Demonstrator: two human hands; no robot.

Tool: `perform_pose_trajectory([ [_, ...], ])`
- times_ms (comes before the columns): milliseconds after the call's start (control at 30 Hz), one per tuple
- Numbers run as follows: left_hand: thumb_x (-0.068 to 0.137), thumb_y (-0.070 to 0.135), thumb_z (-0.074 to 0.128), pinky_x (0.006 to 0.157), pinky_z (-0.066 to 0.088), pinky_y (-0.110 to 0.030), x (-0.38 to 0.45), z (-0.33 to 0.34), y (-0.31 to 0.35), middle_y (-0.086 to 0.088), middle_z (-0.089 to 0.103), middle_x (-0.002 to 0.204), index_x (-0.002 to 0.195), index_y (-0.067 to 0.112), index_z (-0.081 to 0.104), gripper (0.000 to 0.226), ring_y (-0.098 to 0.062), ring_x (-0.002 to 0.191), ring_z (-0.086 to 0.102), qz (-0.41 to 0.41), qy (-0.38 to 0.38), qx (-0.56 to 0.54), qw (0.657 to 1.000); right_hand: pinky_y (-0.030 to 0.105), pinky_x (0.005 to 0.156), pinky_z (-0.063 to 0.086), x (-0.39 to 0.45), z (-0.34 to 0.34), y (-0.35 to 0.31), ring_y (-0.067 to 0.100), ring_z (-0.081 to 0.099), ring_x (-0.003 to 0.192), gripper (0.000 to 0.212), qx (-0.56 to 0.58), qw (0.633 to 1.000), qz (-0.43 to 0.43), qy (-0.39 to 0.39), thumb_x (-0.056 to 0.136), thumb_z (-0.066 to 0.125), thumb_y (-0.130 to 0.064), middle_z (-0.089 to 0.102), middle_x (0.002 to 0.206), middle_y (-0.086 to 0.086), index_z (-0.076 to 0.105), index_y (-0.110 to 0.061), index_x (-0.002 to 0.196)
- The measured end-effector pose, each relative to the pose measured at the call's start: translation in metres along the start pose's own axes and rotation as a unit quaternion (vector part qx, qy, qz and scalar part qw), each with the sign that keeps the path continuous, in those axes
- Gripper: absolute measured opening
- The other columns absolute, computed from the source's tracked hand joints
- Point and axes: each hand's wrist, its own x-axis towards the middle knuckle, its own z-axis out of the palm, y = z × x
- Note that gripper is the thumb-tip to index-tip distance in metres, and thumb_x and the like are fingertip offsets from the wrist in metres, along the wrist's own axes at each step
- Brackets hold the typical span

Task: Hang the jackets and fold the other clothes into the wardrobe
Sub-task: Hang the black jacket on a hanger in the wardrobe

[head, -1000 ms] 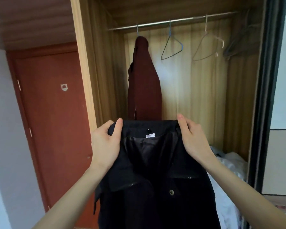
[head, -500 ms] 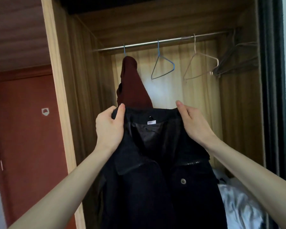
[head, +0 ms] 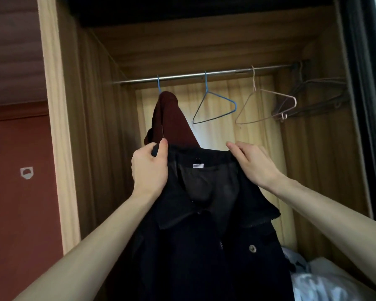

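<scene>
Because both hands, left hand (head: 149,170) and right hand (head: 253,165), pinch the black jacket (head: 204,235) by its collar, it hangs open, ready for the empty blue hanger (head: 213,107).

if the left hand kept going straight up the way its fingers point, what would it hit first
Most likely the maroon jacket hanging directly above the left hand, which grips the black jacket's collar. Depth is unclear, so the hand might pass in front of it toward the rail.

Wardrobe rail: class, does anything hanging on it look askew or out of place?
Yes. The maroon jacket hangs lopsided on its blue hanger, bunched to one side. The pink wire hanger looks bent, one end sticking loose.
</scene>
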Motion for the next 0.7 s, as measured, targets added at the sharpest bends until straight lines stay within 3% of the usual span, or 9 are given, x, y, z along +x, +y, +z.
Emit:
perform_pose_trajectory([
  [67,0.106,0.037,0.057,0.062,0.033,-0.042,0.006,0.005,-0.005,-0.016,0.041,0.064,0.068,-0.005,0.035,0.061,-0.029,0.062,0.036,-0.008,0.001,0.011,1.0,0.019,0.062,0.04,0.012,0.001,0.003,0.013,0.055,0.066,0.042,-0.005,0.999,-0.023,0.031,0.109,0.048,-0.045,0.059,0.063,-0.003,0.051,-0.013,0.082],
  [133,0.105,0.038,0.057,0.062,0.036,-0.042,0.011,0.009,-0.008,-0.016,0.042,0.064,0.066,0.001,0.037,0.058,-0.029,0.061,0.038,-0.009,-0.006,0.025,1.0,0.024,0.061,0.038,0.035,-0.002,0.001,0.009,0.055,0.072,0.026,-0.014,0.992,-0.064,0.105,0.107,0.055,-0.034,0.059,0.07,-0.008,0.054,-0.016,0.088],
  [200,0.105,0.038,0.058,0.061,0.04,-0.044,0.013,0.013,-0.01,-0.02,0.044,0.064,0.069,-0.006,0.039,0.06,-0.031,0.06,0.041,-0.006,-0.027,0.039,0.999,0.029,0.071,0.04,0.066,-0.008,-0.002,0.01,0.051,0.084,0.013,-0.075,0.976,-0.097,0.179,0.105,0.057,-0.025,0.057,0.09,-0.005,0.058,-0.013,0.102],
  [267,0.105,0.039,0.058,0.061,0.04,-0.045,0.015,0.012,-0.013,-0.021,0.046,0.064,0.074,-0.012,0.041,0.062,-0.031,0.061,0.042,-0.011,-0.048,0.044,0.998,0.042,0.085,0.045,0.103,-0.013,-0.002,0.027,0.052,0.109,0.026,-0.151,0.969,-0.062,0.183,0.104,0.059,-0.027,0.056,0.117,0.008,0.055,-0.011,0.124],
  [367,0.104,0.039,0.06,0.061,0.04,-0.049,0.021,0.002,-0.018,-0.025,0.048,0.065,0.076,-0.016,0.044,0.064,-0.031,0.062,0.043,-0.02,-0.066,0.03,0.997,0.05,0.102,0.043,0.157,-0.021,-0.005,0.042,0.044,0.134,0.05,-0.186,0.973,0.066,0.116,0.103,0.061,-0.036,0.049,0.142,0.02,0.044,-0.009,0.142],
  [433,0.104,0.042,0.06,0.064,0.046,-0.056,0.025,-0.004,-0.022,-0.03,0.053,0.069,0.079,-0.017,0.049,0.064,-0.03,0.063,0.047,-0.03,-0.086,0.025,0.996,0.048,0.103,0.046,0.186,-0.02,-0.003,0.042,0.048,0.135,0.056,-0.162,0.974,0.14,0.073,0.103,0.062,-0.037,0.053,0.143,0.022,0.04,-0.007,0.145],
  [500,0.103,0.045,0.061,0.063,0.047,-0.052,0.028,-0.009,-0.023,-0.025,0.055,0.069,0.084,-0.017,0.053,0.065,-0.028,0.064,0.051,-0.043,-0.107,0.025,0.993,0.043,0.097,0.05,0.206,-0.016,0.002,0.04,0.057,0.128,0.053,-0.128,0.973,0.186,0.045,0.102,0.065,-0.033,0.059,0.138,0.021,0.046,-0.003,0.142],
  [600,0.101,0.048,0.063,0.064,0.05,-0.041,0.028,-0.014,-0.024,-0.029,0.061,0.071,0.09,-0.015,0.058,0.064,-0.029,0.063,0.06,-0.068,-0.129,0.013,0.989,0.038,0.092,0.055,0.224,-0.006,0.016,0.037,0.066,0.115,0.035,-0.096,0.976,0.195,0.014,0.097,0.069,-0.023,0.069,0.125,0.02,0.066,0.001,0.121],
  [700,0.099,0.046,0.067,0.065,0.055,-0.037,0.028,-0.019,-0.024,-0.029,0.069,0.077,0.085,-0.011,0.063,0.059,-0.029,0.064,0.067,-0.099,-0.145,0.001,0.984,0.041,0.093,0.054,0.23,0.006,0.028,0.038,0.066,0.113,0.037,-0.021,0.977,0.21,0.028,0.098,0.067,-0.028,0.069,0.122,0.019,0.066,0.0,0.123],
])
